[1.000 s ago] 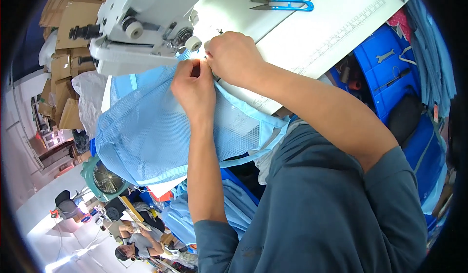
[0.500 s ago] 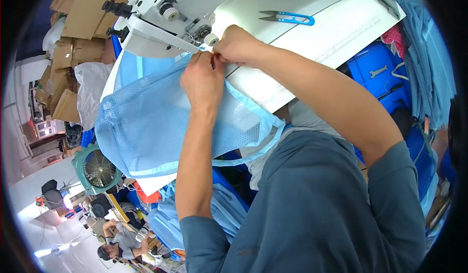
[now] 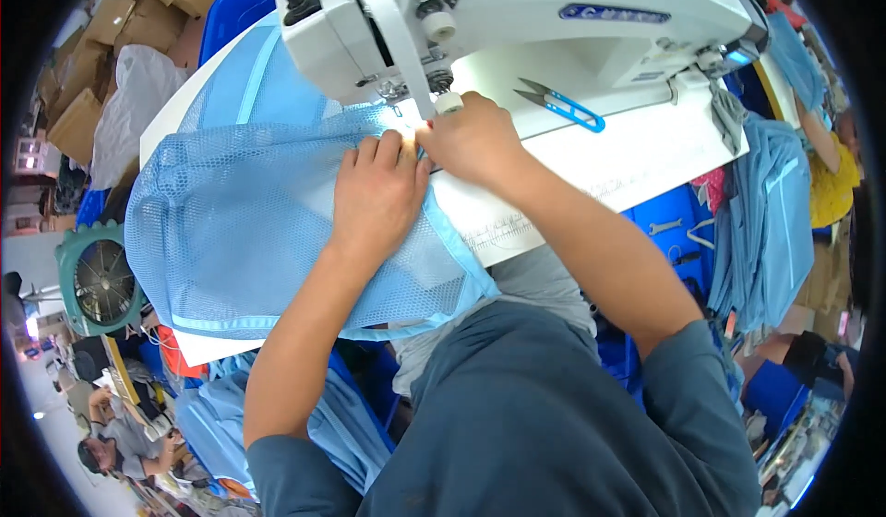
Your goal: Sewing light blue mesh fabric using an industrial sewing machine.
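Light-blue mesh fabric (image 3: 249, 203) with a paler binding along its edge spreads over the white sewing table, its upper edge under the head of a white sewing machine (image 3: 388, 32). My left hand (image 3: 377, 194) lies on the mesh just in front of the needle area, fingers stretched forward and pressing down. Close beside it on the right, my right hand (image 3: 475, 140) has its fingers curled together at the fabric's edge, against the machine's small white knob. Its fingertips are partly hidden. A lamp glow brightens the spot between both hands.
Blue-handled thread snips (image 3: 570, 111) lie on the table right of my right hand. Blue garments (image 3: 761, 222) hang at the right, by a blue tray holding a wrench (image 3: 664, 227). A green fan (image 3: 101, 277) stands at the left; another person (image 3: 129, 443) sits at lower left.
The view has shifted, showing more of the machine. My left hand has gone from pinching beside the right hand to lying flatter on the mesh. The right hand stays near the needle.
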{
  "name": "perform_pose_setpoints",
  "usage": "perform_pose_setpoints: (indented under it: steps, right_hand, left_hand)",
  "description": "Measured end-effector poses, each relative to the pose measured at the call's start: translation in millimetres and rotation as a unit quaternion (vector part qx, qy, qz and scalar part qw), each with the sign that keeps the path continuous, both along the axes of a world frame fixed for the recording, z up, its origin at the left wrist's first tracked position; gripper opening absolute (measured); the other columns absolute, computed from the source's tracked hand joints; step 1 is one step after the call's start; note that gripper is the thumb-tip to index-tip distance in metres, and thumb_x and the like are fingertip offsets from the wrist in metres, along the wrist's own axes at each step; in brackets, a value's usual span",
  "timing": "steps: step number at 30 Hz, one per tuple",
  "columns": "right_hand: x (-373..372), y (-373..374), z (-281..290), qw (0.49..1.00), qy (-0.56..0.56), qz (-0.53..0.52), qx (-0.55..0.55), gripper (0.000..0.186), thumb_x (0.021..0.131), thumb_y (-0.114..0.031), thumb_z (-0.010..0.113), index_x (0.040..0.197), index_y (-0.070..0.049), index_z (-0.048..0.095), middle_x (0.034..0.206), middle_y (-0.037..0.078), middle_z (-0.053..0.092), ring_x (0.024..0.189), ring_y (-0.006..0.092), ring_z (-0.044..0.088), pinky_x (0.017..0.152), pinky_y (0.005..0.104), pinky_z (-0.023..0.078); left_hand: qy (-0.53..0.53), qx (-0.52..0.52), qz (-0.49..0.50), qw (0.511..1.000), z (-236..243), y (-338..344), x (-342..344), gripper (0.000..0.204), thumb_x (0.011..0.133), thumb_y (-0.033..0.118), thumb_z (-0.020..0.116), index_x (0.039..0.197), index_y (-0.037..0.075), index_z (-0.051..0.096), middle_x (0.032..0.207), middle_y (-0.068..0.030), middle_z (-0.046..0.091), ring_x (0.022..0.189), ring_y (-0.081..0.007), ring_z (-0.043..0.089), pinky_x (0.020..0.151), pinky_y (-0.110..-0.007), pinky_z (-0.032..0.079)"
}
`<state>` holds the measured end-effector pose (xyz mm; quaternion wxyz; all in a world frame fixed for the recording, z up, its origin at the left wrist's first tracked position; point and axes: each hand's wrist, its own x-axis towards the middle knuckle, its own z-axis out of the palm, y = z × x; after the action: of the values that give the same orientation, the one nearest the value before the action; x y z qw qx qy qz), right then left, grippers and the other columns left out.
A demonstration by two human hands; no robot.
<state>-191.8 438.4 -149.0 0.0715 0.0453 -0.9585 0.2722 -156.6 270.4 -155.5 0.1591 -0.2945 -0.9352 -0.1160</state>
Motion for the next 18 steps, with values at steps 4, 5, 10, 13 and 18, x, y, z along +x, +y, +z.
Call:
perform_pose_setpoints:
  steps: [4, 5, 10, 13, 18]
  right_hand:
    - [16.4, 12.0, -5.7, 0.996, 0.039, 0.071, 0.028, 0.016, 0.088, -0.02, 0.075, 0.096, -0.006, 0.077, 0.1, 0.015, 0.071, 0.093, 0.0305, 0.071, 0.073, 0.0408, 0.058]
    - [18.5, 16.3, -17.3, 0.981, 0.177, 0.076, -0.026, 0.01, 0.089, -0.017, 0.071, 0.088, -0.007, 0.074, 0.095, 0.007, 0.069, 0.095, 0.0268, 0.068, 0.072, 0.0407, 0.056]
    - [8.6, 14.8, -25.8, 0.968, 0.209, 0.134, -0.034, 0.012, 0.087, -0.019, 0.075, 0.081, -0.009, 0.073, 0.086, 0.004, 0.064, 0.087, 0.0256, 0.063, 0.074, 0.0384, 0.055]
    - [6.5, 18.5, -28.6, 0.968, 0.205, 0.143, -0.024, 0.012, 0.086, -0.02, 0.075, 0.082, -0.009, 0.074, 0.088, 0.004, 0.065, 0.089, 0.0257, 0.064, 0.075, 0.0387, 0.055]
    - [4.7, 14.5, -24.2, 0.97, 0.187, 0.158, -0.011, 0.012, 0.086, -0.021, 0.076, 0.084, -0.009, 0.077, 0.09, 0.006, 0.068, 0.091, 0.027, 0.066, 0.076, 0.0408, 0.056]
  left_hand:
    - [0.021, -0.026, 0.007, 0.999, -6.2, 0.8, 5.1, 0.024, 0.096, 0.022, 0.069, 0.109, 0.003, 0.071, 0.107, -0.0116, 0.061, 0.098, -0.0293, 0.061, 0.084, -0.044, 0.049]
    - [0.021, -0.025, 0.009, 0.999, -6.8, 1.4, 7.3, 0.024, 0.096, 0.022, 0.069, 0.109, 0.003, 0.071, 0.107, -0.0116, 0.061, 0.098, -0.0293, 0.061, 0.084, -0.044, 0.049]
    - [0.005, 0.021, 0.033, 0.999, -4.5, 6.3, 7.1, 0.027, 0.098, 0.019, 0.066, 0.118, 0.0, 0.07, 0.119, -0.0145, 0.064, 0.107, -0.0326, 0.062, 0.091, -0.045, 0.05]
    - [-0.12, 0.119, 0.012, 0.986, -2.5, -7.4, 14.6, 0.033, 0.099, 0.014, 0.064, 0.128, -0.001, 0.067, 0.131, -0.0163, 0.063, 0.119, -0.0346, 0.061, 0.101, -0.046, 0.049]
    - [-0.065, 0.063, 0.015, 0.996, -15.5, -8.1, 34.6, 0.041, 0.098, 0.011, 0.063, 0.136, -0.004, 0.062, 0.144, -0.0171, 0.059, 0.132, -0.0346, 0.057, 0.113, -0.046, 0.045]
